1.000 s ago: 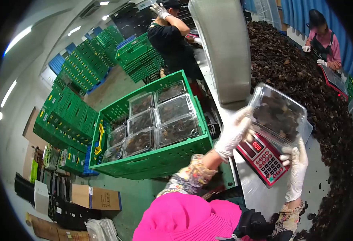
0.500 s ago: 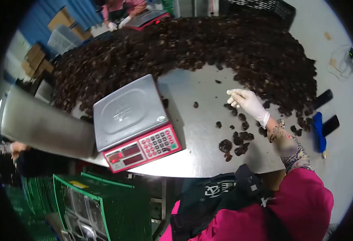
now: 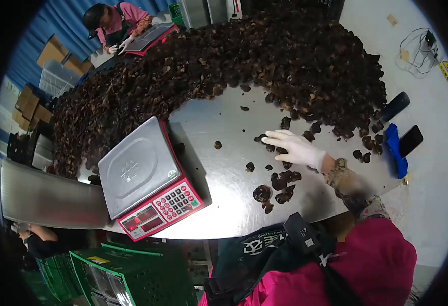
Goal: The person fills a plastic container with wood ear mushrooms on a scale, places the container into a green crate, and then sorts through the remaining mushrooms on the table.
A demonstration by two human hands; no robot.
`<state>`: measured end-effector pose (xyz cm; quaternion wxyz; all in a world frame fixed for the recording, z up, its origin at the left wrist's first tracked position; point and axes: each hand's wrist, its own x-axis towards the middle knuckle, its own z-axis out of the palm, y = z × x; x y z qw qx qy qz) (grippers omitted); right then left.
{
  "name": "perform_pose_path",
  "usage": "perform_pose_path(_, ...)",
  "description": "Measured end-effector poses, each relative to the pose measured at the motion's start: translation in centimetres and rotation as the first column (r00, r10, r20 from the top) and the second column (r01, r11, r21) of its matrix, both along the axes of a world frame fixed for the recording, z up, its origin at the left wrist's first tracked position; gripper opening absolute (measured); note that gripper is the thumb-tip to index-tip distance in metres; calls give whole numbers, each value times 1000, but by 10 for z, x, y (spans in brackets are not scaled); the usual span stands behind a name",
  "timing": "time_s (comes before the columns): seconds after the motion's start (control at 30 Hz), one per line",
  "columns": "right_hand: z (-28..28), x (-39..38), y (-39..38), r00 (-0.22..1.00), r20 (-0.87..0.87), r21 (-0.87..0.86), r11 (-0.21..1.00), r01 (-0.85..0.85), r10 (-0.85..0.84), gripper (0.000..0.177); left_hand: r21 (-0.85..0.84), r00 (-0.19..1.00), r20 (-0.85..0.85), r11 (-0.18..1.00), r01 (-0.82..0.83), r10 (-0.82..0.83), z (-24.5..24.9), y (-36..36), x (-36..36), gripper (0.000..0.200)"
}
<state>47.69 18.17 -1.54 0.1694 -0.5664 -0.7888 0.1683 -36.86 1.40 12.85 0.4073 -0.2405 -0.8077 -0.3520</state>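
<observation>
My right hand (image 3: 296,150), in a white glove, reaches over the metal table (image 3: 224,178) with its fingers stretched out and pointing left. It lies palm down over a few loose wood ear mushrooms (image 3: 281,151), dark and curled, partly hiding them. Nearer to me is a small cluster of glossy wood ear pieces (image 3: 284,179), with a round one (image 3: 262,193) beside it. A large heap of the same dark mushrooms (image 3: 285,56) curves around the far side. My left hand is out of view.
Left of the hand stands a red-and-silver weighing scale (image 3: 142,173), beside a translucent bin (image 3: 55,196). Two phones (image 3: 411,141) and a blue cloth (image 3: 394,150) lie at the right edge. Green crates (image 3: 147,275) stand below. Another person (image 3: 119,25) works beside a second scale (image 3: 150,38).
My right hand has lowered from a raised, loosely curled pose to flat, outstretched fingers over the loose mushrooms. The view has shifted, showing more of the person at the far side.
</observation>
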Motion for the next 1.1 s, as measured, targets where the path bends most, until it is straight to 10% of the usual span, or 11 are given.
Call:
perform_pose_path(0.13,-5,-15,33,971,212,-181,980,-76,114,58,-109,877,-151,890,443,-455,49,120,56,68)
perform_pose_path(0.2,-28,-9,41,963,216,-102,985,-142,161,44,-310,814,-313,863,399,-489,81,173,66,69)
perform_pose_path(0.33,-41,-15,36,992,-122,-115,993,-6,-8,10,-330,636,-541,834,443,-551,136,254,46,70)
perform_pose_path(0.6,-20,-91,74,907,-420,-173,978,-120,37,10,-373,613,-693,917,145,-379,196,340,-22,74)
perform_pose_path(0.67,-29,-108,101,900,-425,-63,989,-136,96,12,-425,689,-693,892,-151,-214,202,349,-46,69)
perform_pose_path(0.8,-38,-121,133,974,-53,-136,965,-225,220,9,-633,942,-183,767,107,-283,230,333,-29,56)
perform_pose_path(0.83,-43,-123,147,965,-22,-147,954,-262,261,16,-644,899,-273,759,94,-343,244,341,-60,53)
perform_pose_path(0.93,-38,-155,168,924,-378,-208,967,-149,61,24,-693,908,-287,721,24,-306,273,359,-145,45)
perform_pose_path(1.1,-80,-218,205,971,-237,-100,994,-51,26,23,-784,845,187,442,435,-500,315,365,-169,20)
